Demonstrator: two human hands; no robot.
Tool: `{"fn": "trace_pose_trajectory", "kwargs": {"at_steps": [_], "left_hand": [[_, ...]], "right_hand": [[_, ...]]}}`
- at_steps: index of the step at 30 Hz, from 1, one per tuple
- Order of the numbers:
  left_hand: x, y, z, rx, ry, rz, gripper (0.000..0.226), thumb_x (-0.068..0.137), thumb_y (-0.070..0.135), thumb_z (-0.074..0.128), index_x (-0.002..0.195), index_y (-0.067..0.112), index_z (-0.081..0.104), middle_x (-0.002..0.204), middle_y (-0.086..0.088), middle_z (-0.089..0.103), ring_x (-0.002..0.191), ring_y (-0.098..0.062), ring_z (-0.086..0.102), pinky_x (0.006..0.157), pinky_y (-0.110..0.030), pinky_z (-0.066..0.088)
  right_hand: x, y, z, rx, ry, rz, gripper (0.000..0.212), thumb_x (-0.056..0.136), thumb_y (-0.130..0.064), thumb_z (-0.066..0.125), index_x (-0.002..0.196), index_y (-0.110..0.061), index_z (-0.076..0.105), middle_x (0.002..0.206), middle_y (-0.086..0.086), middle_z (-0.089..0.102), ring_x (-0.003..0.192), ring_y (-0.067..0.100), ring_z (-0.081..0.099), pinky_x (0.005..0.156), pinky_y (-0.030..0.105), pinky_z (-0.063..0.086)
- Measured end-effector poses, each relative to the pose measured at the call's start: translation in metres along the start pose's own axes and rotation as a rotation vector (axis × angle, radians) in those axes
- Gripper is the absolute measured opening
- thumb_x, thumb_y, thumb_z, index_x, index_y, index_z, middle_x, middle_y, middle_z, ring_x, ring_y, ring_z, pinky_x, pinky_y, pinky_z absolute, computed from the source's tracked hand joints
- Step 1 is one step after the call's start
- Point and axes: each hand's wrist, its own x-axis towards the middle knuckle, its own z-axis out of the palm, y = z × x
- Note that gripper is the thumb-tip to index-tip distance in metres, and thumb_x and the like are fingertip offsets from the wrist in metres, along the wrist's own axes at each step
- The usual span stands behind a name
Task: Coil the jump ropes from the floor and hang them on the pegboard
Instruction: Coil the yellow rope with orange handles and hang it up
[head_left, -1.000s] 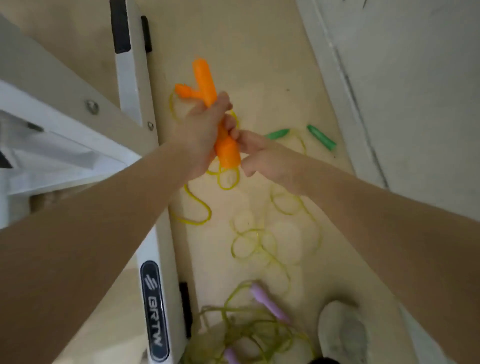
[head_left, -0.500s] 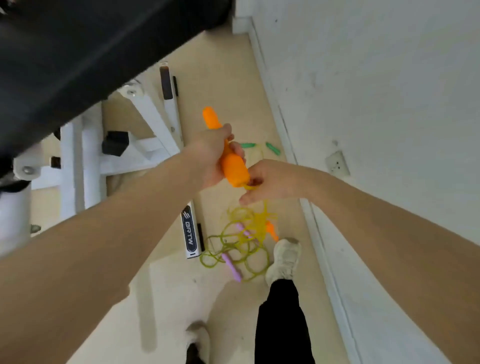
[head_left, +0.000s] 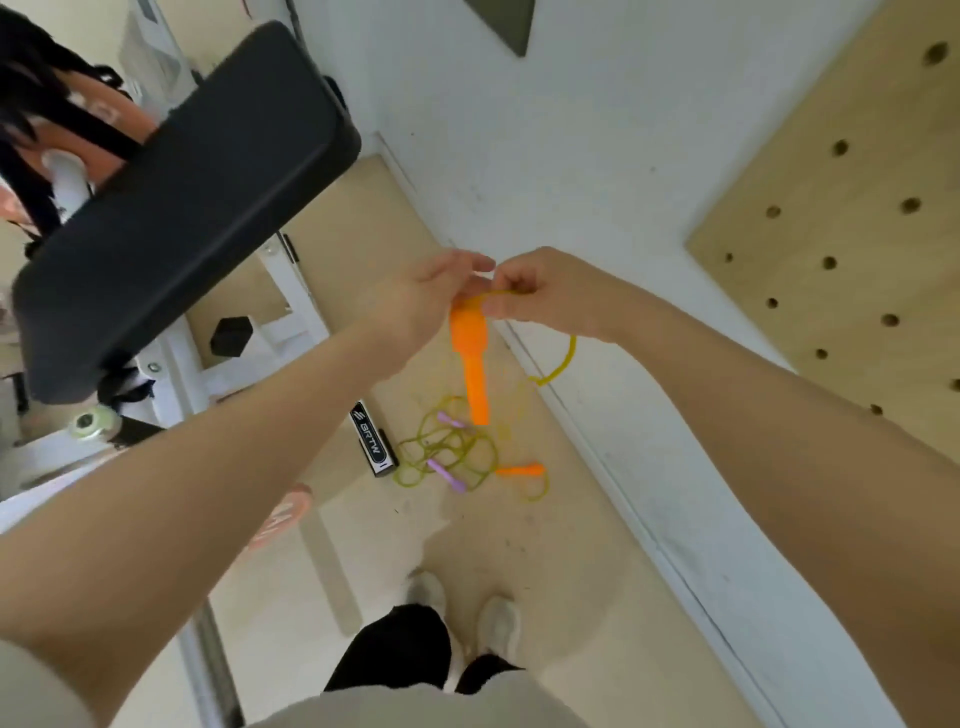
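My left hand holds the top of an orange jump-rope handle, which hangs downward. Touching it, my right hand pinches the yellow rope that loops out below my right wrist. On the floor lies the rope's other orange handle beside a tangle of yellow-green rope with two purple handles. The wooden pegboard hangs on the wall at the upper right.
A black padded bench on a white frame stands at the left, its labelled foot next to the ropes. A white wall runs along the right. My shoes stand on the beige floor below the ropes.
I have risen from a crouch to standing. The orange handle now hangs downward from my raised hands, with the rope looped out at the right, and the pegboard has come into view.
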Motion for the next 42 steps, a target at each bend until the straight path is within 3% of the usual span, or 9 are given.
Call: {"fn": "trace_pose_trajectory", "kwargs": {"at_steps": [3,6,9,17,24,30,35,38,42], "left_hand": [[-0.046,0.015,0.023,-0.086,-0.151,0.054,0.032,0.102,0.029,0.031,0.097,0.011,0.058,0.056,0.006,0.060,0.053,-0.008,0.056,0.051,-0.021,0.044],[-0.076,0.030,0.026,0.061,-0.236,0.081,0.043,0.097,0.044,0.040,0.082,0.009,0.060,0.040,0.006,0.048,0.039,-0.008,0.044,0.041,-0.020,0.037],[-0.105,0.048,0.020,0.208,-0.440,0.135,0.045,0.090,0.050,0.050,0.064,0.014,0.056,0.039,0.006,0.044,0.036,-0.007,0.040,0.041,-0.019,0.035],[-0.179,0.036,-0.017,0.867,-0.811,0.545,0.028,0.085,0.047,0.059,0.086,0.020,0.064,0.055,0.004,0.051,0.041,-0.009,0.048,0.046,-0.021,0.040],[-0.255,0.042,0.012,0.807,-0.910,0.816,0.031,0.098,0.031,0.041,0.085,0.016,0.065,0.056,0.005,0.055,0.052,-0.003,0.050,0.058,-0.024,0.040],[-0.323,0.069,0.035,0.445,-0.957,0.854,0.020,0.099,0.022,0.040,0.109,0.026,0.057,0.069,0.001,0.052,0.060,-0.009,0.048,0.056,-0.025,0.041],[-0.367,0.058,0.052,1.373,-0.645,1.020,0.048,0.096,0.054,0.026,0.094,0.012,0.050,0.083,-0.006,0.050,0.076,-0.026,0.049,0.065,-0.032,0.036],[-0.378,0.055,0.048,0.974,-0.993,0.706,0.053,0.099,0.047,0.024,0.086,0.009,0.058,0.057,-0.002,0.044,0.049,-0.020,0.046,0.057,-0.030,0.037],[-0.406,0.071,0.038,0.094,-1.324,0.427,0.036,0.098,0.015,0.033,0.082,0.003,0.062,0.044,0.006,0.028,0.037,-0.012,0.030,0.046,-0.022,0.032]], "right_hand": [[-0.044,-0.021,0.004,0.053,0.080,0.001,0.016,0.084,-0.013,0.063,0.076,0.000,0.063,0.068,0.008,0.062,0.066,0.010,0.056,0.071,0.030,0.043],[-0.088,-0.041,0.009,-0.057,0.192,0.071,0.016,0.081,-0.017,0.062,0.072,-0.004,0.062,0.066,0.004,0.055,0.061,0.005,0.047,0.062,0.029,0.039],[-0.135,-0.060,0.024,0.030,0.235,0.140,0.021,0.079,-0.015,0.059,0.060,-0.014,0.052,0.061,0.000,0.047,0.046,0.000,0.040,0.051,0.021,0.036],[-0.249,-0.093,0.121,-0.210,0.245,0.650,0.030,0.081,-0.026,0.065,0.060,-0.014,0.048,0.058,-0.003,0.049,0.056,0.013,0.044,0.055,0.027,0.032],[-0.356,-0.138,0.158,-0.091,0.785,1.032,0.048,0.084,-0.053,0.057,0.081,-0.007,0.049,0.066,0.008,0.045,0.051,0.023,0.044,0.047,0.027,0.034],[-0.419,-0.170,0.186,0.690,1.193,0.761,0.047,0.083,-0.056,0.058,0.096,-0.011,0.059,0.059,-0.002,0.034,0.048,0.012,0.033,0.062,0.028,0.055],[-0.458,-0.185,0.198,0.347,1.144,0.596,0.008,0.086,-0.009,0.063,0.079,-0.010,0.061,0.055,0.000,0.032,0.048,0.014,0.024,0.044,0.024,0.021],[-0.488,-0.203,0.195,0.463,0.924,0.386,0.007,0.086,-0.008,0.062,0.085,-0.003,0.066,0.047,-0.004,0.030,0.044,0.011,0.025,0.047,0.021,0.035],[-0.491,-0.194,0.205,0.766,1.109,0.058,0.018,0.090,-0.021,0.056,0.076,-0.011,0.063,0.048,-0.008,0.033,0.047,0.011,0.037,0.063,0.026,0.050]]}}
